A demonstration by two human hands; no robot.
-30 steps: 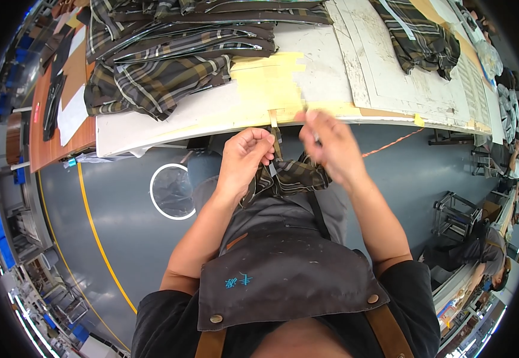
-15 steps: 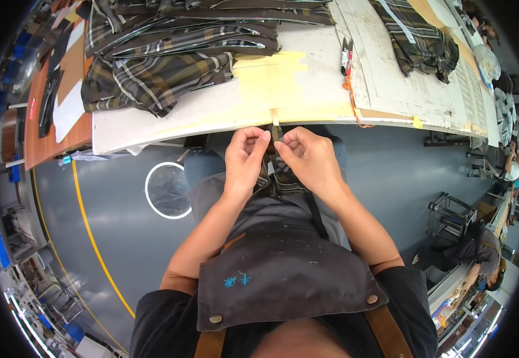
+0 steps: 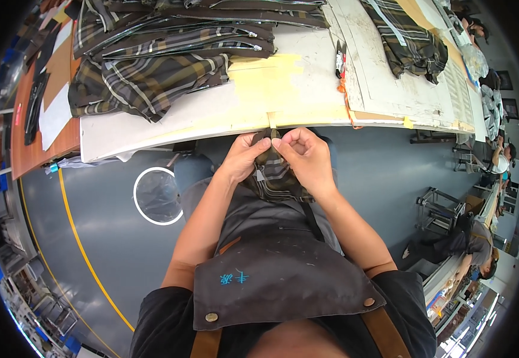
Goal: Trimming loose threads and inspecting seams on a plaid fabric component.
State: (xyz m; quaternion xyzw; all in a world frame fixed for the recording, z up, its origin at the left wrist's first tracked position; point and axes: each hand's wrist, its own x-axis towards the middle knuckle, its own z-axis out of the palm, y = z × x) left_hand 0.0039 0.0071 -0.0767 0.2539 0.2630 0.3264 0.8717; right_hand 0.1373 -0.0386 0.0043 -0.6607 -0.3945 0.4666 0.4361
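Observation:
At the table's front edge, my left hand (image 3: 244, 157) and my right hand (image 3: 308, 160) meet over a plaid garment piece (image 3: 274, 182) in dark brown, olive and white. Each hand is closed, with thumb and fingertips pinching the narrow upper end of the cloth. A short olive strip (image 3: 275, 132) stands up between the fingertips, close to the yellow tape on the table edge. The rest of the piece hangs over my lap, with a small white tag (image 3: 260, 175) on it. Folds hide exactly what lies under the fingertips.
On the white table (image 3: 307, 77) a stack of plaid pieces with zippers (image 3: 182, 45) lies at the left. Small snips (image 3: 340, 59) with an orange cord lie right of the yellow tape (image 3: 265, 80). Another plaid piece (image 3: 405, 42) is at far right. A white-rimmed bin (image 3: 158, 197) stands on the floor.
The plaid piece has opened out and shows more between my forearms. My left hand has turned slightly and sits a little lower. The whole view has shifted slightly.

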